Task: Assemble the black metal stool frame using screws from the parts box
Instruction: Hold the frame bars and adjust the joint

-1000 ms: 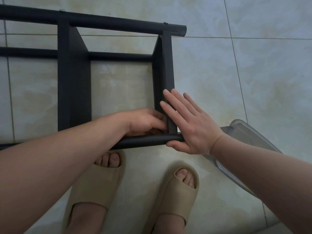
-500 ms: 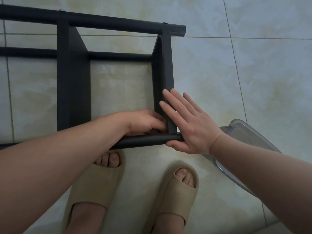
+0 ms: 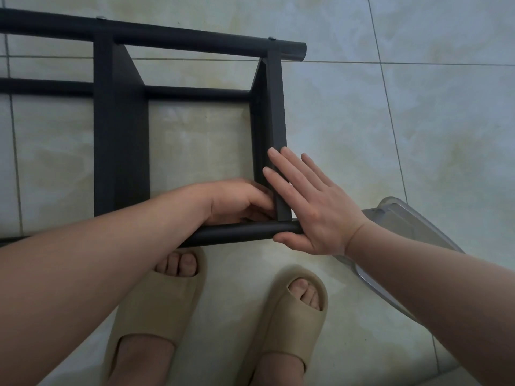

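Two hands are meeting at the near right corner of the black stool frame (image 3: 121, 135), which is lying on the tiled floor (image 3: 418, 107) just in front of the person's feet. The right hand (image 3: 315, 215) is lying flat and open, its straight fingers (image 3: 281, 174) pressing against the outer face of the flat crossbar (image 3: 274, 107) while the thumb is tucking under the end of the near round tube (image 3: 237, 232). The left hand (image 3: 239, 201) is reaching into the inside of that same corner with its fingers curled toward the crossbar; whether they are pinching anything there I cannot tell, since the fingertips are hiding behind the bar. Along the far round tube (image 3: 181, 37), two small screw heads (image 3: 101, 18) are showing on top. Beige slippers (image 3: 156, 307) are standing just below the near tube. To the right, a clear plastic box (image 3: 404, 218) is sitting on the floor, partly covered by the right forearm, its contents not visible.
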`<state>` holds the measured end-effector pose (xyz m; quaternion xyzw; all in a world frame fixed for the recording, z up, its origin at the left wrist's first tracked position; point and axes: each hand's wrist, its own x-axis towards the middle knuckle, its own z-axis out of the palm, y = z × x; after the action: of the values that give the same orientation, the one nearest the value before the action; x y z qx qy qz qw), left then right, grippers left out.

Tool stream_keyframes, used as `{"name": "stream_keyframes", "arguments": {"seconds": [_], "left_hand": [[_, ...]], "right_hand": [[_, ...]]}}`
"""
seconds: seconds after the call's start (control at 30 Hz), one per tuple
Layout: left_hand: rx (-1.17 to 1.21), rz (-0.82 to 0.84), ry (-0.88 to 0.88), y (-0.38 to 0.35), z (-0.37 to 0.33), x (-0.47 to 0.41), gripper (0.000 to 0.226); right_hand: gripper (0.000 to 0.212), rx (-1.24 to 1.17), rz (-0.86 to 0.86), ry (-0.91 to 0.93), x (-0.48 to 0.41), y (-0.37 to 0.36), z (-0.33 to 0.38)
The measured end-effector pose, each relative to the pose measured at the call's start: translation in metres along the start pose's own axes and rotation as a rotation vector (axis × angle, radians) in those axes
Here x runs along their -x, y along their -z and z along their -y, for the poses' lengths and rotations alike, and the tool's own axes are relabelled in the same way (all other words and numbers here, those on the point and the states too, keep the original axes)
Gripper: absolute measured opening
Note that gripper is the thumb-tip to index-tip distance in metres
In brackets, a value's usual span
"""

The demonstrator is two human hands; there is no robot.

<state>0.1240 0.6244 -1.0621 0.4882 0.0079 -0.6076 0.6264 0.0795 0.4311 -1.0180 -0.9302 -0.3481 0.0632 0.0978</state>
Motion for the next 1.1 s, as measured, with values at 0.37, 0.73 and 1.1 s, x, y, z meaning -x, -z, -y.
{"name": "stream_keyframes", "arguments": {"seconds": [0.37, 0.73, 1.1], "left_hand": [[-0.037, -0.073, -0.023, -0.0001, 0.0004, 0.0023, 0.018], [-0.120, -0.100, 0.001, -0.0032, 0.0001, 0.0025, 0.029], [0.027, -0.003, 0.021, -0.0025, -0.0040, 0.0032, 0.022]], "right_hand": [[0.091, -0.001, 0.003, -0.003, 0.0002, -0.0001, 0.0001], [0.091, 0.000, -0.001, -0.001, -0.0006, 0.0007, 0.0007], [0.091, 0.001, -0.002, 0.001, 0.0000, -0.0001, -0.0002]]}}
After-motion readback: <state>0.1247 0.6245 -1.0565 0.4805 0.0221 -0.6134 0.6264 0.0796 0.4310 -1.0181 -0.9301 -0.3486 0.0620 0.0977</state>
